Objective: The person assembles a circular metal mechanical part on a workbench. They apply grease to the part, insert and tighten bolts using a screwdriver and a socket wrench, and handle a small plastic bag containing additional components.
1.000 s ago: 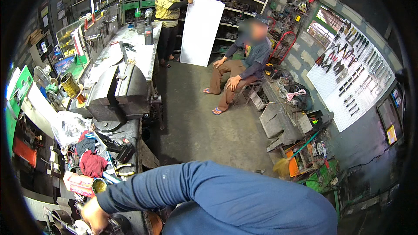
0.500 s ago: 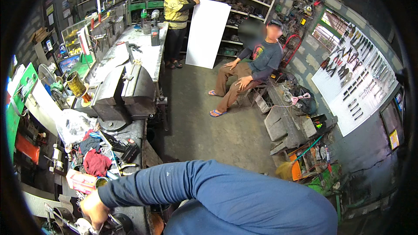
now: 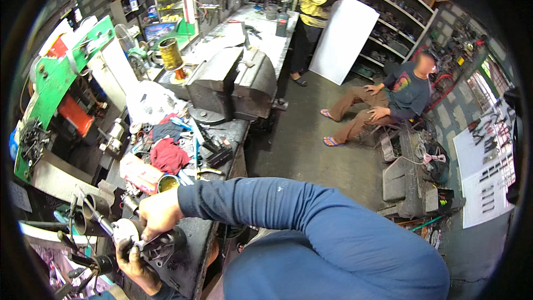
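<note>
My right hand [image 3: 157, 211], at the end of a blue sleeve that reaches across from the right, is closed over the top of a dark metal machine part [image 3: 162, 243] at the near edge of the cluttered bench [image 3: 236, 133]. My left hand [image 3: 134, 261], dark with grease, grips the same part from below. A round silver disc [image 3: 124, 230] sits on the part's left end, beside a thin metal rod [image 3: 94, 215]. What my fingers press on is hidden.
A big grey bench vise [image 3: 233, 80] stands mid-bench, with a red rag [image 3: 166, 155], a yellow tin [image 3: 166, 183] and a brass wire spool [image 3: 171, 55] around it. A green machine [image 3: 50, 89] is at left. One person sits [image 3: 400, 97]; another stands [image 3: 313, 5] by a white board [image 3: 344, 39].
The view has swung down and left, so both hands and the metal part show more fully. My right hand has moved onto the part. The two other people stay in place.
</note>
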`<state>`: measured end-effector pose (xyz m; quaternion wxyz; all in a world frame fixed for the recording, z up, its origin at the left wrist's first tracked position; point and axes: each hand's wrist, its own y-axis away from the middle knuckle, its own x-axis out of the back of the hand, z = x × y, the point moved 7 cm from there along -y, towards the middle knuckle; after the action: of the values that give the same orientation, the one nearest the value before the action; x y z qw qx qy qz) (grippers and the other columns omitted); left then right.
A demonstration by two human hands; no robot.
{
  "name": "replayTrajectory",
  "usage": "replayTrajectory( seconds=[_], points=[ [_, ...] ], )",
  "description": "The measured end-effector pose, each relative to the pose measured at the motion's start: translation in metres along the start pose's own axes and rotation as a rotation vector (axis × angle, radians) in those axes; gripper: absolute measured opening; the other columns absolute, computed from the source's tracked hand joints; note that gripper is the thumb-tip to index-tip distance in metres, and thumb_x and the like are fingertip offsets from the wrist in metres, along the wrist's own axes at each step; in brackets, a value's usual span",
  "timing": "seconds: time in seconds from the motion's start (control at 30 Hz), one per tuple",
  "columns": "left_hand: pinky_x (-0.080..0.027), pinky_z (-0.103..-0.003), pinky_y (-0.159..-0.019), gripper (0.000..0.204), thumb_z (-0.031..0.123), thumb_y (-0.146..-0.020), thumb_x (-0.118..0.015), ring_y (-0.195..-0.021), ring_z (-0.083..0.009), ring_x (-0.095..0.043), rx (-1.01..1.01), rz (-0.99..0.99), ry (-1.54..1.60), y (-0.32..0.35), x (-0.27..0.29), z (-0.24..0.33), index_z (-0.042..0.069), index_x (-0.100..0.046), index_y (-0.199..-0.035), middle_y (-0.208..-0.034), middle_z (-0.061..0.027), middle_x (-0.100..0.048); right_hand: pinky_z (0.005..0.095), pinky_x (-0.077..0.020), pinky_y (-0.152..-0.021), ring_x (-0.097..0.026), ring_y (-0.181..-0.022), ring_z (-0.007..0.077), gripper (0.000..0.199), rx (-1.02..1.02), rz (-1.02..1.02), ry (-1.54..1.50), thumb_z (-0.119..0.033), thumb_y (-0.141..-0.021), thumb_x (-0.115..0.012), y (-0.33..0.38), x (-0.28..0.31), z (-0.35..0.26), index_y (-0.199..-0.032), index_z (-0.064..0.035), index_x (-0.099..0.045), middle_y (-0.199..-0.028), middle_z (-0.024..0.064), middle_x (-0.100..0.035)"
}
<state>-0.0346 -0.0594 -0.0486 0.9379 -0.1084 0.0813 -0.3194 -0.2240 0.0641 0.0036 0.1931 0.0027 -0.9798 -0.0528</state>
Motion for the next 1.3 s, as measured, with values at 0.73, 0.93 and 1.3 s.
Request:
replayTrajectory(
  seconds=[0.73, 0.93, 1.3],
  points=[
    [-0.05, -0.031, -0.088, 0.042, 0.026, -0.084, -0.082, -0.095, -0.0171, -0.062, 0.029, 0.046, -0.004, 0.006, -0.014, 0.02, -0.001, -0.067, -0.112, -0.105, -0.0066, -0.067, 0.0438, -0.0558, -0.075, -0.073, -0.079, 0.0276, 0.034, 0.125, -0.16, 0.034, -0.028, -0.094, -0.068, 0.005, -0.042, -0.019, -0.1, 0.0035, -0.076, -0.087, 0.0208, -0.076],
    [-0.05, -0.03, -0.087, 0.041, 0.023, -0.082, -0.081, -0.095, -0.0172, -0.063, 0.036, 0.069, 0.0, 0.005, -0.018, 0.024, -0.002, -0.067, -0.112, -0.104, -0.0069, -0.068, 0.0402, -0.0555, -0.071, -0.072, -0.075, 0.0206, 0.04, -0.156, -0.219, -0.204, -0.037, -0.093, -0.073, 0.006, -0.01, 0.002, -0.096, 0.0018, -0.078, -0.082, 0.0168, -0.077],
    [-0.047, -0.028, -0.087, 0.02, 0.009, -0.093, -0.07, -0.094, -0.0135, -0.062, -0.014, 0.041, -0.069, 0.007, -0.022, 0.027, -0.001, -0.07, -0.11, -0.106, -0.0044, -0.069, 0.0441, -0.0559, -0.077, -0.072, -0.084, 0.0339, 0.033, 0.132, -0.27, 0.086, -0.026, -0.099, -0.061, 0.01, -0.025, -0.018, -0.102, 0.005, -0.072, -0.09, 0.023, -0.073]
  ],
)
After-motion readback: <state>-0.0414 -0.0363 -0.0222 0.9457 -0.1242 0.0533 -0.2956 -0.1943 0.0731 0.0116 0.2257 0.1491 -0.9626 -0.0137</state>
